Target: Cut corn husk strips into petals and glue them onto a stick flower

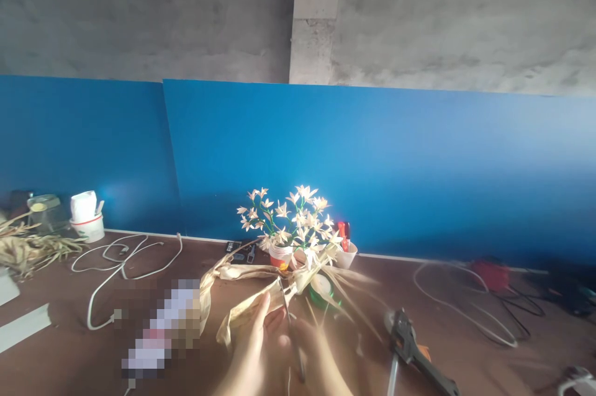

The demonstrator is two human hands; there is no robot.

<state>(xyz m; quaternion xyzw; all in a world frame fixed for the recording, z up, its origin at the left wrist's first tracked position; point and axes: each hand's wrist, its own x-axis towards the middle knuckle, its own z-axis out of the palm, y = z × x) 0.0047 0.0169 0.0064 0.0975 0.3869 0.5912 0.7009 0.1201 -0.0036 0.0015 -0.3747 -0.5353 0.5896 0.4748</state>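
Observation:
My left hand is low in the middle, its fingers closed at the edge of a pale dried corn husk. My right hand is beside it, smeared by motion, so its fingers do not show clearly. Between the two hands a thin dark tool slants upward; its kind and which hand bears it I cannot tell. Just beyond stand cream husk flowers on green stems in a paper cup. Loose husk strips fan out near a green-rimmed round container.
A dark glue gun lies at right. White cables coil at left near a white cup and a heap of dried husks. More cable and a red object lie right. A blue partition borders the brown table.

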